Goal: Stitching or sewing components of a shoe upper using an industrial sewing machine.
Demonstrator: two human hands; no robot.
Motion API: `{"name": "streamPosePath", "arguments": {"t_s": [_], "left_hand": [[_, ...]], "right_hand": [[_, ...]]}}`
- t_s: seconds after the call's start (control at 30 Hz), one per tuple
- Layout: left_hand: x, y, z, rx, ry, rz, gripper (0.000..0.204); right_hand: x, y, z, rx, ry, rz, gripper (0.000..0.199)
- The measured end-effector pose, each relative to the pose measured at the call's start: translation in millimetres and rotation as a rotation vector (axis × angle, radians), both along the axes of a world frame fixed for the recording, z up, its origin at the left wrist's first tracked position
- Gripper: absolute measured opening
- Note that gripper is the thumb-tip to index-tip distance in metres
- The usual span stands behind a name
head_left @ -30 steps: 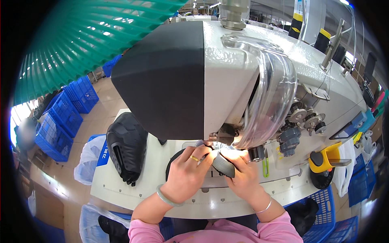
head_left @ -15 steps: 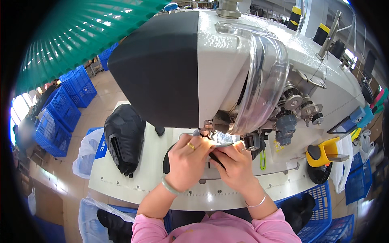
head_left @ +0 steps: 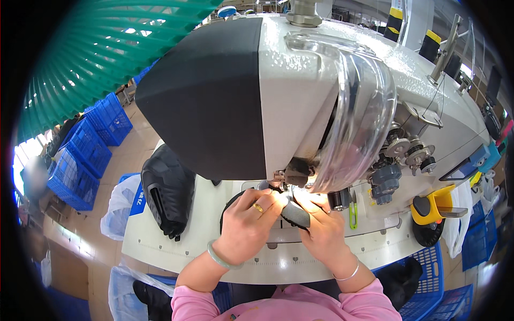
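A black fabric piece with a padded grey edge point(head_left: 296, 215) lies under the needle area point(head_left: 280, 179) of a large white and dark grey sewing machine point(head_left: 297, 115). My left hand point(head_left: 247, 227) grips its left side, fingers bent and pressed down close to the presser foot. On the other side, my right hand point(head_left: 325, 230) pinches the piece, with the thumb beneath and the fingers on top. The fingertips of both hands are partly lost in the lamp's glare. More black material shows left of my left hand.
A stack of dark moulded fabric pieces point(head_left: 169, 191) lies on the white table point(head_left: 176, 257) at left. Right of the needle are a green-handled tool point(head_left: 353, 214) and a yellow holder point(head_left: 432, 205). Blue crates point(head_left: 74, 179) and a clear plastic bag point(head_left: 122, 206) stand around the table.
The fabric piece has turned and lowered, so its grey padded side now faces up between my hands. My right hand has shifted slightly right and down; the whole view has moved a little.
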State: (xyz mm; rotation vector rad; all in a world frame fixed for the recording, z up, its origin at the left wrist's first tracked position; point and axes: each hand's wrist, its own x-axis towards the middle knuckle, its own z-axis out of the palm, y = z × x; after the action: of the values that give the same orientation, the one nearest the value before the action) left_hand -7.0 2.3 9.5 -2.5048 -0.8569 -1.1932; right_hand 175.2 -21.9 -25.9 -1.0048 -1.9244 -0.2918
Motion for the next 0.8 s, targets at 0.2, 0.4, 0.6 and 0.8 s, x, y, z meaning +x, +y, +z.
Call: {"name": "streamPosePath", "arguments": {"t_s": [0.2, 0.4, 0.6, 0.8], "left_hand": [[-1.1, 1.6, 2.6, -0.014, -0.006, -0.006, 0.034], [-2.9, 1.2, 4.0, -0.052, 0.019, -0.015, 0.034], [0.5, 0.8, 6.4, -0.089, -0.011, 0.01, 0.037], [-2.3, 2.9, 7.5, -0.025, -0.032, -0.007, 0.033]], "right_hand": [[-0.5, 2.7, -2.4, -0.003, 0.012, -0.03, 0.028], [-2.3, 1.4, -1.7, -0.008, 0.006, -0.041, 0.034], [-3.0, -0.5, 0.3, -0.024, -0.01, -0.024, 0.043], [-6.9, -0.6, 13.8, -0.071, 0.024, 0.004, 0.034]]}}
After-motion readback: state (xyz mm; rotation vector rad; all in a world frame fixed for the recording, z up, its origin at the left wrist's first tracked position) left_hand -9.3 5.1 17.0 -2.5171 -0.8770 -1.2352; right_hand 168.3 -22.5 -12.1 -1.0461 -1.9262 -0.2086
